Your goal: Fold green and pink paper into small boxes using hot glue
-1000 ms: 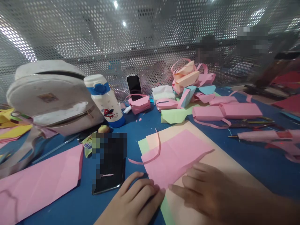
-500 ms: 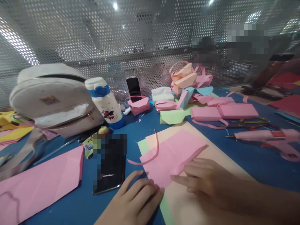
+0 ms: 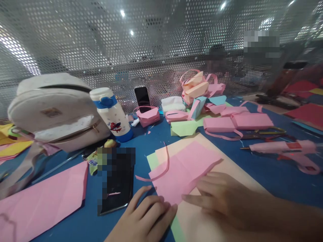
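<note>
Compared with one second earlier, the right hand point(image 3: 222, 193) has shifted only slightly; the thin pink paper sheet point(image 3: 186, 163) remains on the large pale-peach sheet point(image 3: 189, 220). At left, a folded pink paper panel point(image 3: 45, 198) is cut off by the frame; a black rectangular device point(image 3: 122, 179) is partly pixelated. Left hand point(image 3: 145, 218): fingers slightly apart, bent at the pink sheet's near corner. Right hand: index finger extended along the near edge; pinch cannot be confirmed. Bare blue tabletop point(image 3: 280, 183) lies farther right.
</note>
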A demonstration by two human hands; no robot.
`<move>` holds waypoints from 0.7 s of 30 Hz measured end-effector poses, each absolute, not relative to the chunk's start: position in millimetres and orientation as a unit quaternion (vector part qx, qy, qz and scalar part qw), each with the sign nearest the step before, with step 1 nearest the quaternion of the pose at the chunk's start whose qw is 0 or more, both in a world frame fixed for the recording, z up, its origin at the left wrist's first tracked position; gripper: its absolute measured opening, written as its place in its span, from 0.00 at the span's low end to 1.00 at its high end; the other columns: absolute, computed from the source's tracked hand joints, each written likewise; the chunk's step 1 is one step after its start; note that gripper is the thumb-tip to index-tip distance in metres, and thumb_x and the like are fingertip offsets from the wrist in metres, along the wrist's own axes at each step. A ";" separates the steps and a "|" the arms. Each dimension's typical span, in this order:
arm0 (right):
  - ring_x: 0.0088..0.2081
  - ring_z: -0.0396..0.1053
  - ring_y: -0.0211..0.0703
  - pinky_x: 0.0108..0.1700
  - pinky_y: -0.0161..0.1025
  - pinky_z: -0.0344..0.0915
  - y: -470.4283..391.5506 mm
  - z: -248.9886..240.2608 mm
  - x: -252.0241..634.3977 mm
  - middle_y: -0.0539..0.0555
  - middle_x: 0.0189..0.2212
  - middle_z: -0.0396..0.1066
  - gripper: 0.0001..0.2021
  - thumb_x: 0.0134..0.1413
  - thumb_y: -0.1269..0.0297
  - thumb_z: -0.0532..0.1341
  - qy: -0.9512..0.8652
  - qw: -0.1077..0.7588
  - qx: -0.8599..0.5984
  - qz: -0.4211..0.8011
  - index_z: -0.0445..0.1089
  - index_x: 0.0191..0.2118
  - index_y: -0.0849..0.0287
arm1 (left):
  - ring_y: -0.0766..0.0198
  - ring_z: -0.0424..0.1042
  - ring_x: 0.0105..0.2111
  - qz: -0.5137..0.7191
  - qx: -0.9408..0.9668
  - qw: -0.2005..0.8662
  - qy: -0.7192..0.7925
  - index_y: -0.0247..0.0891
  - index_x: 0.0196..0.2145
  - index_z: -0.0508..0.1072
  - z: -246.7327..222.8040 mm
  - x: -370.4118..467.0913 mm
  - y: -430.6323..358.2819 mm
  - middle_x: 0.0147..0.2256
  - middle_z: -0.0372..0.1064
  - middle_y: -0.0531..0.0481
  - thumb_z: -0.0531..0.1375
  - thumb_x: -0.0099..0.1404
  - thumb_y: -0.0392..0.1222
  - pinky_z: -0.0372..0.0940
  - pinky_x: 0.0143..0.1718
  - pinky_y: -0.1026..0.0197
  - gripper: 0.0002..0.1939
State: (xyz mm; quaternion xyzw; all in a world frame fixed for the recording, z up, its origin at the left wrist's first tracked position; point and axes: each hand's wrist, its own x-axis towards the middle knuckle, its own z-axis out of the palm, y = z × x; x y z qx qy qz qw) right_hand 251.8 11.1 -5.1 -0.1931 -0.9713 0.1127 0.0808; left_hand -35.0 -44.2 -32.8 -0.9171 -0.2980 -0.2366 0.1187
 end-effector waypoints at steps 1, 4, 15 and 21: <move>0.40 0.68 0.49 0.40 0.43 0.59 11.8 -5.0 252.6 0.57 0.41 0.73 0.21 0.66 0.67 0.55 -0.968 0.083 -0.201 0.123 0.62 0.63 0.53 | 0.62 0.68 0.44 -0.235 -0.918 0.118 -0.298 0.42 0.55 0.73 -32.6 -34.9 -44.3 0.37 0.74 0.52 0.44 0.77 0.36 0.38 0.69 0.48 0.20; 0.42 0.68 0.48 0.41 0.42 0.59 14.4 -6.0 256.0 0.57 0.44 0.72 0.19 0.66 0.68 0.54 -0.959 0.107 -0.214 0.149 0.65 0.61 0.52 | 0.62 0.68 0.45 -0.233 -0.920 0.110 -0.296 0.40 0.55 0.73 -30.8 -34.7 -44.8 0.37 0.74 0.51 0.43 0.78 0.37 0.37 0.69 0.48 0.21; 0.35 0.66 0.47 0.35 0.40 0.57 18.8 -10.9 273.7 0.57 0.36 0.71 0.20 0.65 0.70 0.50 -0.951 0.140 -0.254 0.108 0.68 0.59 0.57 | 0.59 0.67 0.46 -0.200 -0.930 0.102 -0.292 0.39 0.58 0.70 -26.4 -37.1 -46.3 0.40 0.73 0.49 0.44 0.77 0.37 0.46 0.66 0.45 0.20; 0.34 0.65 0.46 0.35 0.39 0.58 19.2 -16.2 281.9 0.56 0.34 0.70 0.19 0.68 0.68 0.49 -0.951 0.155 -0.260 0.059 0.68 0.58 0.57 | 0.59 0.68 0.46 -0.197 -0.932 0.090 -0.291 0.40 0.58 0.69 -25.8 -38.3 -46.6 0.41 0.73 0.48 0.46 0.77 0.38 0.48 0.65 0.45 0.19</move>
